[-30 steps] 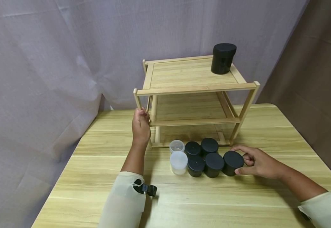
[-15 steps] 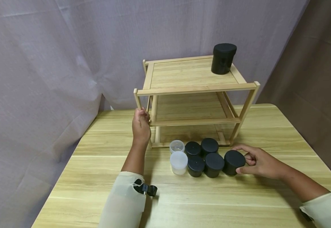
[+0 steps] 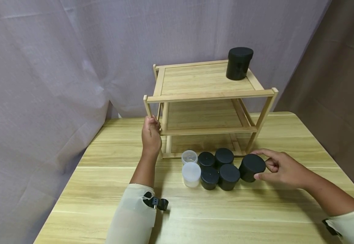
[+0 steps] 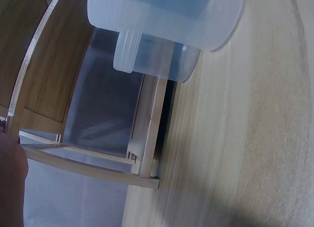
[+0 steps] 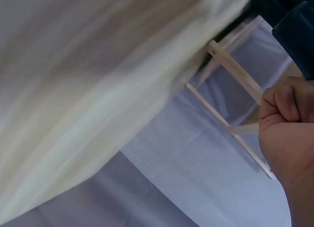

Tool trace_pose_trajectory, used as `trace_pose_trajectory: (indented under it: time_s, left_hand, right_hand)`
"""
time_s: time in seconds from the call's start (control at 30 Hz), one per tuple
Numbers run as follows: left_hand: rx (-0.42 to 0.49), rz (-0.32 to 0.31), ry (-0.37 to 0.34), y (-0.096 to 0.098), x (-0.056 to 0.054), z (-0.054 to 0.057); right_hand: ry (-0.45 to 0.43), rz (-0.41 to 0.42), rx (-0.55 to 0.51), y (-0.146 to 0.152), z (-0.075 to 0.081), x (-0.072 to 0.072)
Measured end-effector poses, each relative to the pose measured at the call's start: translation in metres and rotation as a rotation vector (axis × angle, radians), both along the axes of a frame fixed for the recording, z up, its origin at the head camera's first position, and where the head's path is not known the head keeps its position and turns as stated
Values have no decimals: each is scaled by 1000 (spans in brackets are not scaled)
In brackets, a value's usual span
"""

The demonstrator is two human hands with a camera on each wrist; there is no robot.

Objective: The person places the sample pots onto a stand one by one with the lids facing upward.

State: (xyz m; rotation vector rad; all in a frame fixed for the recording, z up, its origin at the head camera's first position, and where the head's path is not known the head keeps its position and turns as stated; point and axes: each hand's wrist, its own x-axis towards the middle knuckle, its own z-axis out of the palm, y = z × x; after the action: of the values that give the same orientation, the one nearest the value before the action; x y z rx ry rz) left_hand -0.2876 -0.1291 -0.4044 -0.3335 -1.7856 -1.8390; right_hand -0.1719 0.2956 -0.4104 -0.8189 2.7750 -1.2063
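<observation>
My left hand [image 3: 151, 135] grips the front left post of a three-tier wooden shelf rack [image 3: 207, 130]. Between thumb and fingers, my right hand [image 3: 282, 169] holds a black lidded jar [image 3: 252, 167], raised a little and slightly tilted at the right end of the jar group. In the right wrist view part of the dark jar [image 5: 297, 38] shows above the curled fingers. Beside it, in front of the rack, stand several other black jars [image 3: 229, 176] and two clear plastic jars [image 3: 191, 174]. Another black jar [image 3: 239, 63] stands upright on the rack's top shelf, at the right.
The rack stands on a wooden table [image 3: 103, 203] whose right edge slants down the view. A grey-lilac curtain [image 3: 73, 67] hangs behind, and a brown one [image 3: 341, 78] on the right. In the left wrist view, the clear jars [image 4: 167, 16] sit close to the rack's lower rail.
My right hand has lifted the black jar slightly off the table, moving it up and a little right. The left hand stays on the rack post.
</observation>
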Motion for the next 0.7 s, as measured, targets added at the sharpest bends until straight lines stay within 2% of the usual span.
trace_pose_trajectory:
  time_s: [0.23, 0.7]
  left_hand:
    - [-1, -10, 7, 1, 2, 2]
    - [-16, 4, 9, 0, 1, 2]
  right_hand:
    - [46, -29, 13, -3, 12, 1]
    - [35, -102, 43, -7, 30, 4]
